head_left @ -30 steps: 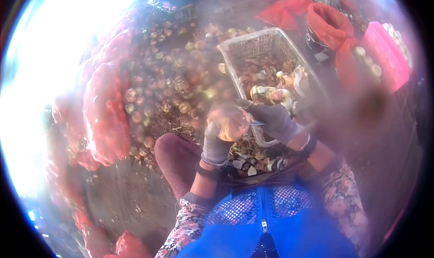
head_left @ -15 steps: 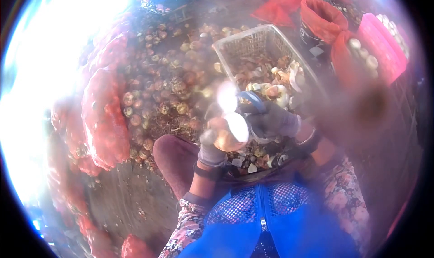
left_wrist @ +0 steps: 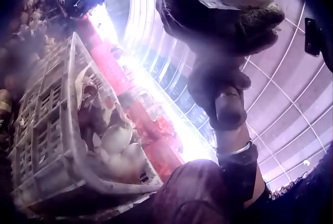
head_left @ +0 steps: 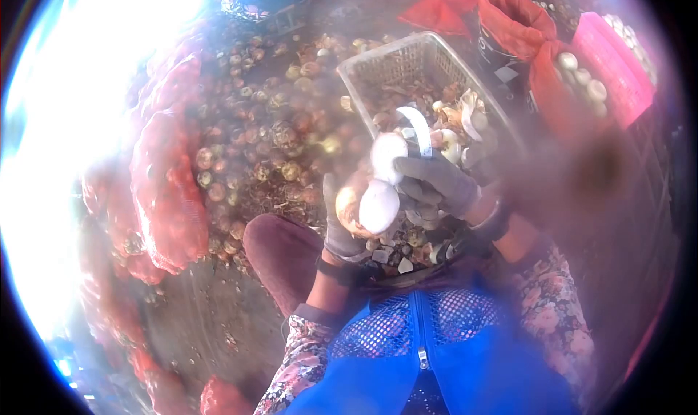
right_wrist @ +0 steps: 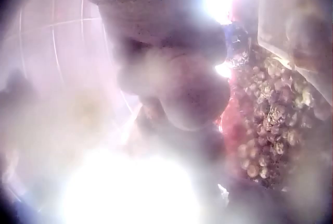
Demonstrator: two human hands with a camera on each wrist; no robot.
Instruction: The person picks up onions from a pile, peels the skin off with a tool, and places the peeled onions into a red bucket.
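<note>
A: Head view first, and there's the onion (head_left: 374,208), in the left hand (head_left: 342,229), fingers around its skinned side, a pale face turned to the right hand (head_left: 440,184)!

B: Right hand's close in beside it, fingers curled, and a curved blade (head_left: 419,129) rises out of them, shining white. The handle's buried in the glove, though.

A: And the pale round (head_left: 389,155) just above the onion, beside the right fingertips?

B: Can't call whether it's joined to the onion; glare flattens it.

A: Over to the left wrist: here's the crate (left_wrist: 73,130) side-on, slatted wall and all, peelings (left_wrist: 117,141) inside. The head view gives us only its top, behind the hands.

B: And the ribbed roof (left_wrist: 283,88) overhead, which the head view misses entirely! But the gloves up there are dark; the onion I can't pick out.

A: Right wrist now: a big glove, the heap (right_wrist: 273,114) of onions off to the side, a red sack (right_wrist: 234,125) next to it.

B: White glare swallows the bottom, and the blade can't be made out. A dark smudge also blurs the head view's right side.
</note>
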